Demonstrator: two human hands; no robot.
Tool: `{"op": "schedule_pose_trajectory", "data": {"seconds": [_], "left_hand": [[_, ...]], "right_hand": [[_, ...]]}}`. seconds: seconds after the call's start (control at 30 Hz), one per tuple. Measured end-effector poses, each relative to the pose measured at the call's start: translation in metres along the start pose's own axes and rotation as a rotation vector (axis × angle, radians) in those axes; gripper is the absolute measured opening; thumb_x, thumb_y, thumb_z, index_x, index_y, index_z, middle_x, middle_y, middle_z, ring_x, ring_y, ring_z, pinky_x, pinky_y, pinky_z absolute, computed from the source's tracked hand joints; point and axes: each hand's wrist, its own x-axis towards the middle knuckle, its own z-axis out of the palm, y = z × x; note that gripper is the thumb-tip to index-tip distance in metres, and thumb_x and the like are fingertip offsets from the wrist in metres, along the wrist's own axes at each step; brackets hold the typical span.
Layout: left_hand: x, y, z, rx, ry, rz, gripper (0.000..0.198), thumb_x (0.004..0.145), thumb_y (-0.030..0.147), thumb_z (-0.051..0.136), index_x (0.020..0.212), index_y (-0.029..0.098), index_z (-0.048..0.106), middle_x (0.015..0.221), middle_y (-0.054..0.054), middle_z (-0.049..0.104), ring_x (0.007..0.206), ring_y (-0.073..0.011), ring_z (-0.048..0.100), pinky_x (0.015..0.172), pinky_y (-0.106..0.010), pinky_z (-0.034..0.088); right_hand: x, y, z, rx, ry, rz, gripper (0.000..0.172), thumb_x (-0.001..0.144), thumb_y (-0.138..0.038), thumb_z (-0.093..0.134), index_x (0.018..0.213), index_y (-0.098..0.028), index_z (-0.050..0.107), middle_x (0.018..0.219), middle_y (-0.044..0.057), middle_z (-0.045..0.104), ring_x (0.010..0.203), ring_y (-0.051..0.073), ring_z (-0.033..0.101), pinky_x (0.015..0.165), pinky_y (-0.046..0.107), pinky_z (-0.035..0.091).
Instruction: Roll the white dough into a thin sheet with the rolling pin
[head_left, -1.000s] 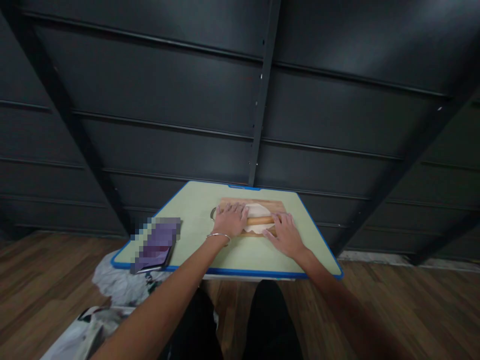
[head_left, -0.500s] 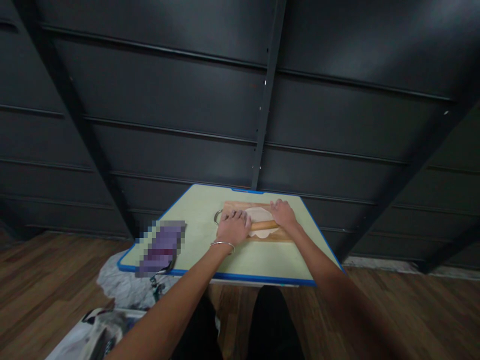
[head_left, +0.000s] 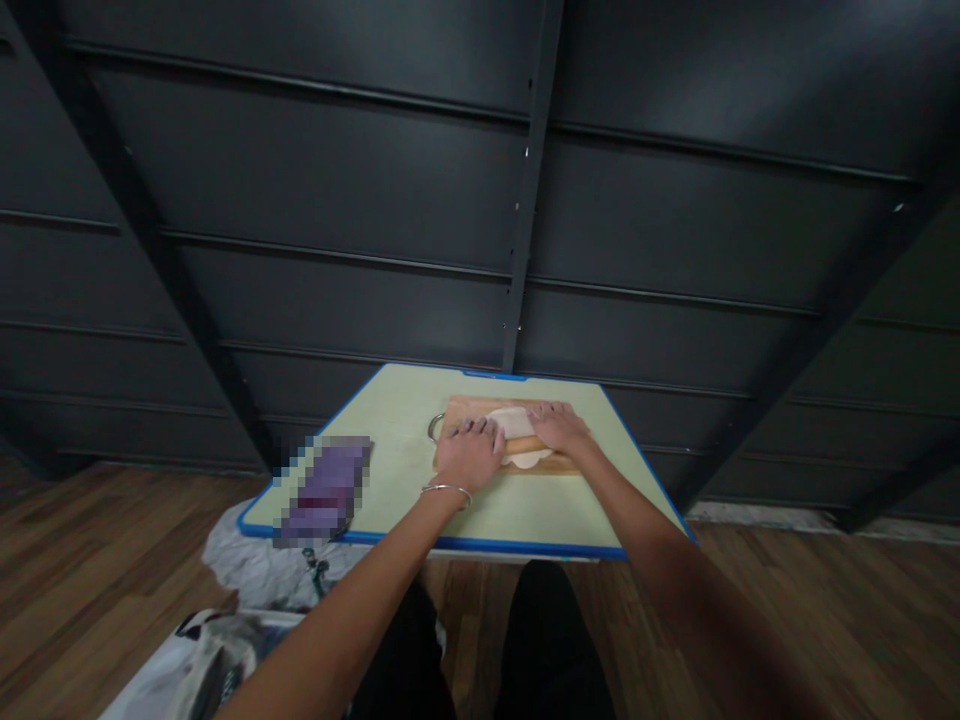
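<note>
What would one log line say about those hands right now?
left hand: on rolling pin, left end | right hand: on its right end | dough: flat, beneath pin | wooden board: under dough

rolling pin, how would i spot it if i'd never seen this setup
Find the pale green tabletop with blue edging, then the wooden board on it. Across the pale sheet of dough on that board lies the rolling pin, the slim round rod among flat neighbours.

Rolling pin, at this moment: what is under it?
Under the rolling pin lies pale flattened dough, showing on both sides of it, on a wooden board. The strip directly beneath cannot be seen; the left hand and right hand cover more near the ends.
</note>
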Motion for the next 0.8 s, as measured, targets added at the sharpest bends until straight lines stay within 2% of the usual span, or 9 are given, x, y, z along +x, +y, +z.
{"op": "schedule_pose_trajectory", "data": {"seconds": [0.1, 0.33, 0.63, 0.8], "left_hand": [[-0.007, 0.004, -0.004, 0.007, -0.011, 0.006, 0.056, 0.110, 0.041, 0.023, 0.138, 0.014, 0.063, 0.143, -0.016, 0.066, 0.134, -0.0319, 0.058, 0.106, -0.047, 0.045], [-0.021, 0.014, -0.012, 0.027, -0.015, 0.019, 0.048, 0.110, 0.039, 0.026, 0.131, 0.019, 0.065, 0.136, -0.014, 0.069, 0.129, -0.0314, 0.061, 0.102, -0.044, 0.048], [-0.032, 0.018, -0.003, -0.033, 0.017, 0.001, 0.051, 0.109, 0.042, 0.028, 0.140, 0.018, 0.060, 0.147, -0.015, 0.063, 0.139, -0.0348, 0.053, 0.105, -0.048, 0.049], [-0.037, 0.018, 0.002, -0.060, 0.010, 0.030, 0.058, 0.106, 0.055, 0.038, 0.147, 0.018, 0.055, 0.152, -0.016, 0.059, 0.147, -0.0366, 0.046, 0.113, -0.049, 0.046]], "right_hand": [[-0.007, -0.001, -0.005, 0.020, -0.025, -0.012, 0.054, 0.109, -0.051, 0.034, 0.142, -0.021, 0.065, 0.144, 0.014, 0.067, 0.136, 0.028, 0.055, 0.116, 0.043, 0.033], [-0.021, -0.006, -0.009, 0.007, -0.013, 0.004, 0.050, 0.109, -0.048, 0.036, 0.144, -0.023, 0.063, 0.148, 0.013, 0.063, 0.140, 0.027, 0.052, 0.120, 0.045, 0.029], [-0.031, -0.003, -0.009, -0.026, 0.005, 0.000, 0.051, 0.111, -0.043, 0.032, 0.145, -0.019, 0.061, 0.148, 0.015, 0.062, 0.140, 0.026, 0.051, 0.120, 0.044, 0.030], [-0.039, -0.001, -0.008, -0.070, 0.013, -0.029, 0.054, 0.112, -0.039, 0.026, 0.149, -0.015, 0.058, 0.150, 0.015, 0.061, 0.141, 0.026, 0.051, 0.120, 0.043, 0.031]]}}
